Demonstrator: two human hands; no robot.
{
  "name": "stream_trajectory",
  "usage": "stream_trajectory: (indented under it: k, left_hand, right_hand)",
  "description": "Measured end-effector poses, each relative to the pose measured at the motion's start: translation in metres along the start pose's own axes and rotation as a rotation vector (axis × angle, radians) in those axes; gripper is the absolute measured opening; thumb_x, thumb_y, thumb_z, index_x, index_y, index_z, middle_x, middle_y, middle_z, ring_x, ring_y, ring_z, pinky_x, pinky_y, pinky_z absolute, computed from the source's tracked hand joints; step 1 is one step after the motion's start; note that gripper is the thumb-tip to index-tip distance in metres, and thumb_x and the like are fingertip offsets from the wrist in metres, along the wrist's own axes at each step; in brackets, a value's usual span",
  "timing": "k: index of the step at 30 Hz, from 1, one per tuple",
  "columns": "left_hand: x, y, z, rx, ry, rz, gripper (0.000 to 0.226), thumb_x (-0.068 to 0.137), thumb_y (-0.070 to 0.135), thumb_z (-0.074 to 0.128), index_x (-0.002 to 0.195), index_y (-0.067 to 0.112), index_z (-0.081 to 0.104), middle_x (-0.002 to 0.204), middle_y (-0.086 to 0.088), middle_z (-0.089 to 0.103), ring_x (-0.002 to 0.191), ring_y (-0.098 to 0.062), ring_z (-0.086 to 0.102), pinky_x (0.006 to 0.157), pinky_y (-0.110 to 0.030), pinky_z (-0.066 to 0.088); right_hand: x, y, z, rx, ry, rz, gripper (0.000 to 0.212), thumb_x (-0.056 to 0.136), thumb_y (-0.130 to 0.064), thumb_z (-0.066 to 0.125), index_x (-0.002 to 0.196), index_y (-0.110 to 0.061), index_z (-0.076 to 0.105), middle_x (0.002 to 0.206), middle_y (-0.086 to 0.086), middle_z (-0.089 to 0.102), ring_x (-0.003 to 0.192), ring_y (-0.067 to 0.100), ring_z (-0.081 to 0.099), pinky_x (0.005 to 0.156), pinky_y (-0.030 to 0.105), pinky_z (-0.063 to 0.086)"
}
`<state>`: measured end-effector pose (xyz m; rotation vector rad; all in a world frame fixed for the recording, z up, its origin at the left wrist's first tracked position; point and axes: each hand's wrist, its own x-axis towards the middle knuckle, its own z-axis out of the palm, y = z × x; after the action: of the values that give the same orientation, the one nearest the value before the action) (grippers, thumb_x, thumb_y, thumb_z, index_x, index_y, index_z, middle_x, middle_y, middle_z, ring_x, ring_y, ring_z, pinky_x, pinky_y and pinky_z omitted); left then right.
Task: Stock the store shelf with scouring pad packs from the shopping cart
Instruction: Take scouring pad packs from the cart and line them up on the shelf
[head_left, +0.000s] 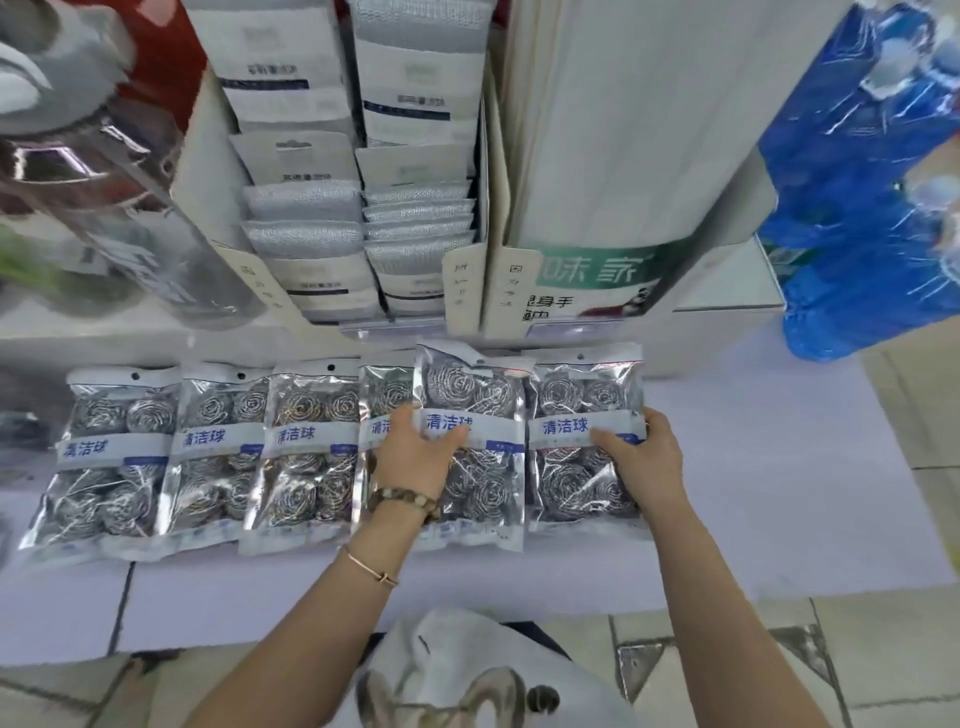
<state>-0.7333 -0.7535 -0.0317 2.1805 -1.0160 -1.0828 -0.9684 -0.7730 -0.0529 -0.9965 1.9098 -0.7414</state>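
Note:
Several clear packs of steel scouring balls lie in a row on the white shelf board (779, 493). My left hand (415, 452) grips the fifth pack (478, 405) from the left, which overlaps a partly hidden pack (384, 400) beside it. My right hand (641, 457) grips the right edge of the rightmost pack (571, 467), fingers curled over its label. Further left lie three more packs (306, 447), (218, 447), (109, 457). No shopping cart is in view.
Above the row, cardboard display boxes hold grey cloth packs (306, 228) and a white boxed product (613, 156). Blue plastic-wrapped goods (857, 182) stand at the right, shiny bottles (104, 182) at the left. Tiled floor (883, 649) runs below the shelf.

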Motion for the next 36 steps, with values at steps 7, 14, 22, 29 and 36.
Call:
stream_trajectory:
  k: [7,14,22,29,36]
  left_hand:
    - [0.013,0.015,0.03,0.206,0.137,0.029,0.063,0.076,0.047,0.066,0.123,0.01,0.045,0.066,0.007,0.049,0.067,-0.016,0.056,0.066,-0.034,0.053]
    - [0.015,0.005,0.04,0.381,0.203,0.158,0.047,0.085,0.044,0.056,0.12,0.013,0.049,0.122,0.0,0.056,0.119,-0.019,0.048,0.113,-0.046,0.01]
    - [0.02,-0.005,0.029,0.416,0.259,0.166,0.059,0.086,0.041,0.056,0.135,0.014,0.037,0.135,-0.005,0.047,0.131,-0.022,0.035,0.113,-0.048,0.009]
    - [0.005,-0.009,0.046,0.744,-0.004,0.461,0.067,0.09,0.056,0.024,0.147,0.025,0.007,0.154,-0.006,-0.011,0.142,-0.026,-0.011,0.114,-0.042,-0.004]
    - [0.006,-0.008,0.06,0.941,-0.058,0.453,0.07,0.091,0.059,0.016,0.146,0.024,-0.008,0.152,-0.01,-0.021,0.139,-0.033,-0.017,0.112,-0.046,-0.009]
  right_hand:
    - [0.014,0.002,0.002,-0.027,-0.058,-0.009,0.058,0.079,-0.017,0.074,0.13,-0.006,0.047,0.079,-0.006,0.056,0.06,0.006,0.049,0.043,0.008,0.04]
    - [0.022,0.006,0.006,-0.047,-0.059,0.0,0.064,0.079,-0.025,0.074,0.133,-0.01,0.045,0.081,-0.006,0.058,0.061,0.006,0.052,0.046,0.013,0.038]
    - [0.023,0.015,0.01,-0.081,-0.039,-0.077,0.073,0.084,-0.028,0.07,0.145,-0.015,0.032,0.124,0.003,0.05,0.09,0.016,0.051,0.079,0.025,0.038]
    - [0.022,0.026,0.022,-0.456,-0.127,-0.268,0.066,0.093,-0.039,0.054,0.147,-0.01,0.029,0.153,0.018,0.022,0.141,0.033,0.023,0.114,0.047,0.025]
    - [0.007,0.034,0.041,-0.758,-0.106,-0.376,0.087,0.081,-0.068,0.006,0.15,-0.019,0.023,0.159,0.012,0.005,0.147,0.029,0.003,0.116,0.05,0.006]
